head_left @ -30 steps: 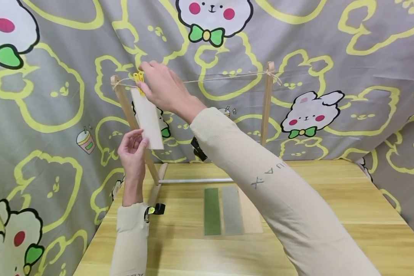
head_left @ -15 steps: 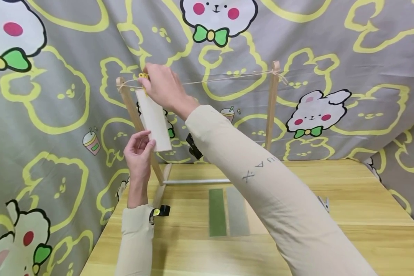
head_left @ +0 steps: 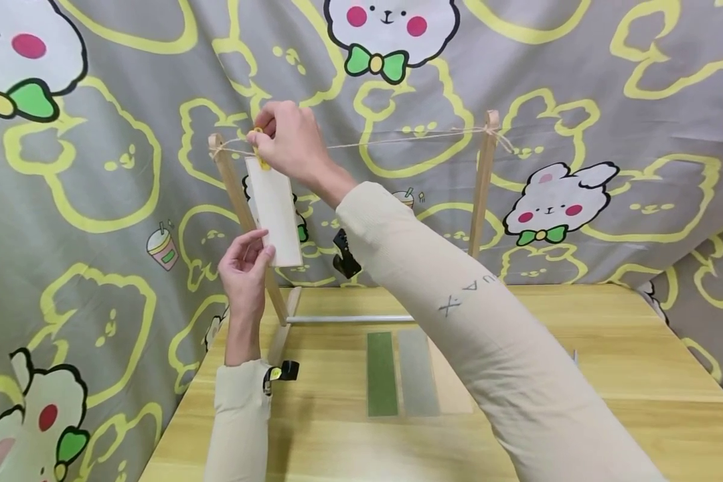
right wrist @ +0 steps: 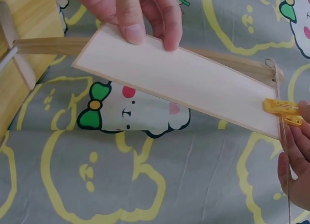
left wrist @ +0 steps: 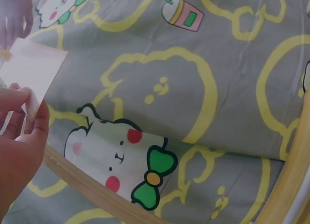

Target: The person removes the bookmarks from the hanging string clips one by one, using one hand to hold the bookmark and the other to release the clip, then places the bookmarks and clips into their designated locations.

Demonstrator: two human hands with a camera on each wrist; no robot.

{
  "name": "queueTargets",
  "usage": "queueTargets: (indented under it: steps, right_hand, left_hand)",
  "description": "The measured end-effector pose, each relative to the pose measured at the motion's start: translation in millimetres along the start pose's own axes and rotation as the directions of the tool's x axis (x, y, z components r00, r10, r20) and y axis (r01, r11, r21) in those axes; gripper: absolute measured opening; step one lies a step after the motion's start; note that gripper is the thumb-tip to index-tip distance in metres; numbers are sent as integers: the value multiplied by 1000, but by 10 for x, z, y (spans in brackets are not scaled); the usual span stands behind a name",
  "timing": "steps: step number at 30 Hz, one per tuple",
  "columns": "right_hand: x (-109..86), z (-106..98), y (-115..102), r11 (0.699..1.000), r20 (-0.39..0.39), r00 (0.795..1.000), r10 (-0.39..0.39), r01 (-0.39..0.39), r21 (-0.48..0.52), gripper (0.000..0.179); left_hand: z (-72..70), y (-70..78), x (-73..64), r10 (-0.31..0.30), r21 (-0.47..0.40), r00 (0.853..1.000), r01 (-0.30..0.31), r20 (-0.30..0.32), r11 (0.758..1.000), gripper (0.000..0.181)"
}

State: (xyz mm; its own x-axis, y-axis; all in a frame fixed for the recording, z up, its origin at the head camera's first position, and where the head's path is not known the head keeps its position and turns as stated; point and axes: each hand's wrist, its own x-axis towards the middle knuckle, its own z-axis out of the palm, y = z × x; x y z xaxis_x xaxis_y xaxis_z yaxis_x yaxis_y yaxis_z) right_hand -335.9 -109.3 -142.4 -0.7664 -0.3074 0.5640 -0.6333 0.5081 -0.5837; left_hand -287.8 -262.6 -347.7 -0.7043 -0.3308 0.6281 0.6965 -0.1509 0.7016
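My right hand (head_left: 292, 144) pinches a yellow clothespin (right wrist: 281, 108) at the string (head_left: 397, 139), near the left post (head_left: 235, 191) of a wooden frame. In the right wrist view, the clothespin sits over the string and the top edge of a long, pale rectangular card (head_left: 277, 214), which hangs down from there. Lower on the card, my left hand (head_left: 245, 264) pinches its left edge between thumb and fingers. The left wrist view shows that thumb on the card's pale face (left wrist: 36, 69). In the head view my right fingers cover part of the clothespin.
Green (head_left: 382, 375), grey (head_left: 418, 371) and beige (head_left: 454, 395) cards lie on the wooden table (head_left: 325, 442), the beige one partly behind my right sleeve. A metal rod (head_left: 343, 319) joins the frame's feet; its right post (head_left: 482, 187) stands near the patterned curtain (head_left: 578, 80).
The head view has shifted slightly. My right fingers have changed their position on the clothespin at the string; my left hand keeps its pinch on the card's lower edge.
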Motion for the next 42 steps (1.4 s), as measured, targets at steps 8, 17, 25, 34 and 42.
queueTargets:
  steps: [8,17,25,34,42]
  right_hand:
    - [-6,-18,-12,996,-131,990,-56,64,58,7]
    - [19,-42,-11,968,-243,966,-92,144,207,10]
    - [-58,-117,-37,937,-280,955,-101,185,295,11]
    - [-417,-244,65,904,-269,954,-132,227,363,19]
    - [-763,-277,212,874,-212,975,-62,156,461,28]
  left_hand:
    - [0,15,-6,10,-21,1000,-11,-18,1000,30]
    - [-22,-13,-34,1,-17,1000,-1,-18,1000,30]
    - [-80,7,-139,-11,-13,1000,11,-24,1000,29]
    - [-96,49,-295,-31,18,999,31,-8,999,28]
    - [-60,84,-419,-28,-32,1000,28,9,999,29]
